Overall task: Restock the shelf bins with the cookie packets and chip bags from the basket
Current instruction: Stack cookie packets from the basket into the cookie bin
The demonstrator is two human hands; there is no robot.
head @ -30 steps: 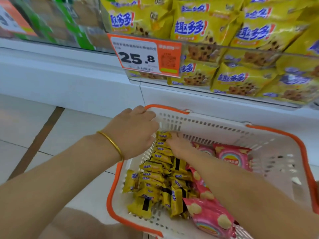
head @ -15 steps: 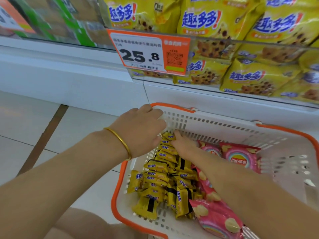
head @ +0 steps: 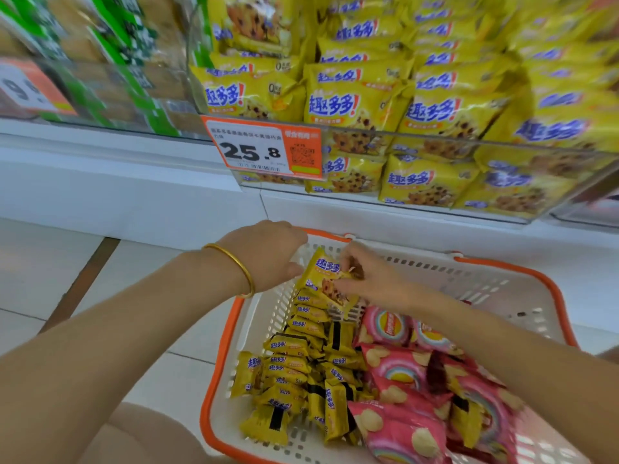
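R hand (head: 371,279): fingers pinch one pkt (head: 321,279), held just above the pile (head: 301,363).
L hand (head: 268,256): curled at basket (head: 502,266) rim, left of pkt; grip can't tell.
Below fingers: pile + chip bags (head: 402,373), all in basket.
Bin (head: 469,139): above fingers, nearly full.
Progress: early, I'd judge; most stock unshelved.

You are looking down at a tiled floor (head: 50,262) that is carrying a white basket (head: 522,272) with an orange rim, sitting just beside the white shelf base (head: 134,182). Small yellow cookie packets (head: 294,370) are lying in the basket's left half and pink chip bags (head: 402,380) in its right. Above, a clear shelf bin (head: 435,137) is holding stacked yellow cookie bags (head: 338,105), with an orange price tag (head: 264,150) hanging on its front.
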